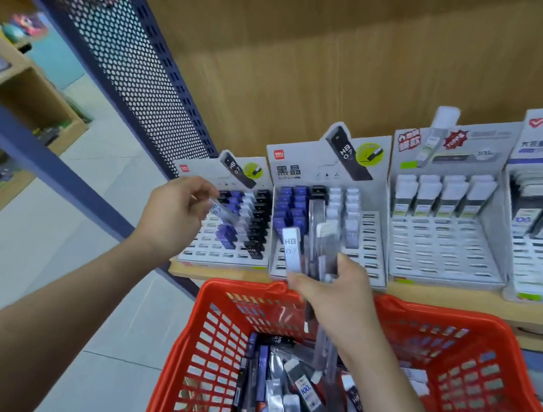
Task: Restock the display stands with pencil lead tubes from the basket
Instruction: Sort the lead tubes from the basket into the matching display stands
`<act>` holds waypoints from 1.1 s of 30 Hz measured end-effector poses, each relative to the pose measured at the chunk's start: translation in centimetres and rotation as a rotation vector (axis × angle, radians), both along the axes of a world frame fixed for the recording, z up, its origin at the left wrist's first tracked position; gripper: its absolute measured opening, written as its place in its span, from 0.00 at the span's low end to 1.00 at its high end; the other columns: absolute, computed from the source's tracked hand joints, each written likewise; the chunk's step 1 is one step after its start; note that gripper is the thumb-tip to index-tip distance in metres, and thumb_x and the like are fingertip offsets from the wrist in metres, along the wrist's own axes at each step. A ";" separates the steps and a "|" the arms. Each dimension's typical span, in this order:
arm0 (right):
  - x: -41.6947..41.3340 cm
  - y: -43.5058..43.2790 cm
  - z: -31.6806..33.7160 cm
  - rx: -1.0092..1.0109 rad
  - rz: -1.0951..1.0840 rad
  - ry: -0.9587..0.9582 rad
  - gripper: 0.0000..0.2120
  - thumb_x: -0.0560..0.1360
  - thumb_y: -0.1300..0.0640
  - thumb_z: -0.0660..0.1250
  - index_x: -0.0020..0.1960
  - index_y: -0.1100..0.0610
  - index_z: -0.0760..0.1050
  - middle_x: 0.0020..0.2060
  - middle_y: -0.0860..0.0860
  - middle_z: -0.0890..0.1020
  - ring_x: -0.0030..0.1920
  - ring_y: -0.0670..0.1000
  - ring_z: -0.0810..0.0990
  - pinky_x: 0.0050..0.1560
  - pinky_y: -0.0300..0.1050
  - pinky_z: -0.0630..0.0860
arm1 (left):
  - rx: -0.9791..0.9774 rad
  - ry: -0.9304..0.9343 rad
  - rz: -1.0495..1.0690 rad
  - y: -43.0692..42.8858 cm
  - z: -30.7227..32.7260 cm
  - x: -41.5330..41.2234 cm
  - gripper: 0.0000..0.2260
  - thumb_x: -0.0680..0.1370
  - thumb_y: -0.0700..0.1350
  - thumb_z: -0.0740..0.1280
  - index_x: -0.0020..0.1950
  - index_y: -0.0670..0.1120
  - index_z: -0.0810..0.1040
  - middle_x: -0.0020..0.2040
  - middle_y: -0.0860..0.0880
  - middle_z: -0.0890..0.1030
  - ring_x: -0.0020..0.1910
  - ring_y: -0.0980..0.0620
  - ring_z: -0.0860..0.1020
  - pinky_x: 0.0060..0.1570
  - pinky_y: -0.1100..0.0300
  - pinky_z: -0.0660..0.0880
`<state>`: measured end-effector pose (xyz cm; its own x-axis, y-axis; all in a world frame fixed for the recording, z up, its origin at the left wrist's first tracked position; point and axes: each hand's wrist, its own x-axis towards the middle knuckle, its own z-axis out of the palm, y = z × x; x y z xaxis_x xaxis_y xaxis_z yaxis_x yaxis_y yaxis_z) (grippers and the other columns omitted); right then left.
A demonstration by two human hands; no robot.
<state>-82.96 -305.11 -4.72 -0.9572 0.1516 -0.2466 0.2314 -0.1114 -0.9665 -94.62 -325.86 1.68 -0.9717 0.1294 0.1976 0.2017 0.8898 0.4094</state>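
Red basket (496,327) at lower centre sits heaped; your left hand (171,213) pinches one tube (225,211) over the mid-left stand (226,258), your right hand (331,296) grips a bundle (313,239). Many slots (436,253) empty, so I'd say lots left.

Apparently loose tubes (279,400) in red basket (243,287)

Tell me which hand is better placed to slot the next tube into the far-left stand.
Left. The left hand pinches one clear tube just above the far-left stand. The right hand grips a whole bundle of tubes before the neighbouring stand, above the red basket.
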 end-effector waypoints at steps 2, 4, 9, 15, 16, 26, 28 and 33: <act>0.0 -0.5 0.1 -0.011 0.040 -0.005 0.12 0.72 0.64 0.74 0.39 0.50 0.75 0.25 0.36 0.80 0.31 0.36 0.80 0.28 0.26 0.70 | 0.038 -0.038 -0.020 -0.9 -0.3 -0.6 0.08 0.77 0.36 0.66 0.48 0.49 0.79 0.44 0.49 0.79 0.41 0.46 0.80 0.43 0.54 0.78; -0.2 -1.0 -0.2 0.029 0.075 -0.031 0.10 0.72 0.63 0.75 0.41 0.52 0.76 0.26 0.39 0.81 0.28 0.36 0.78 0.27 0.27 0.70 | -0.001 -0.076 -0.075 -1.5 -1.0 -0.5 0.07 0.77 0.37 0.67 0.50 0.47 0.81 0.44 0.49 0.79 0.41 0.47 0.79 0.41 0.58 0.75; -0.2 -2.6 -1.1 0.029 0.091 -0.102 0.07 0.71 0.64 0.75 0.43 0.57 0.78 0.30 0.50 0.83 0.29 0.44 0.80 0.28 0.33 0.74 | -0.118 -0.035 -0.229 -1.6 -3.8 -0.3 0.08 0.78 0.38 0.67 0.55 0.43 0.82 0.51 0.45 0.81 0.49 0.46 0.77 0.49 0.60 0.71; -0.4 -4.1 -1.5 -0.081 0.082 -0.153 0.07 0.71 0.65 0.75 0.45 0.60 0.77 0.29 0.52 0.81 0.29 0.48 0.79 0.27 0.37 0.75 | -0.224 0.037 -0.394 -1.2 -5.0 -0.5 0.08 0.78 0.38 0.65 0.54 0.42 0.83 0.49 0.43 0.82 0.50 0.44 0.78 0.48 0.56 0.70; -0.4 -4.3 -1.3 -0.103 0.090 -0.145 0.07 0.71 0.66 0.74 0.45 0.60 0.78 0.28 0.50 0.81 0.28 0.46 0.80 0.28 0.35 0.75 | -0.241 0.041 -0.414 -1.3 -5.0 -0.6 0.08 0.78 0.38 0.65 0.53 0.42 0.83 0.48 0.43 0.82 0.50 0.44 0.78 0.48 0.55 0.71; -0.2 -4.3 -1.6 -0.179 0.110 -0.155 0.10 0.71 0.68 0.74 0.51 0.65 0.77 0.28 0.47 0.81 0.28 0.43 0.80 0.29 0.35 0.75 | -0.264 0.003 -0.361 -1.6 -4.9 -1.8 0.10 0.77 0.36 0.65 0.55 0.43 0.83 0.51 0.46 0.84 0.51 0.45 0.80 0.51 0.56 0.74; -0.2 -4.1 -1.6 -0.188 0.110 -0.148 0.09 0.71 0.68 0.73 0.49 0.64 0.78 0.29 0.48 0.82 0.28 0.42 0.80 0.30 0.34 0.75 | -0.325 -0.025 -0.355 -1.6 -4.8 -2.1 0.11 0.76 0.35 0.65 0.56 0.44 0.81 0.51 0.47 0.83 0.51 0.46 0.80 0.49 0.56 0.74; -0.2 -3.8 -1.4 -0.224 0.108 -0.137 0.08 0.71 0.69 0.73 0.48 0.61 0.78 0.27 0.47 0.82 0.28 0.43 0.80 0.31 0.33 0.76 | -0.356 0.012 -0.445 -1.4 -5.5 -2.1 0.10 0.75 0.34 0.66 0.51 0.43 0.83 0.46 0.45 0.83 0.48 0.42 0.78 0.48 0.52 0.75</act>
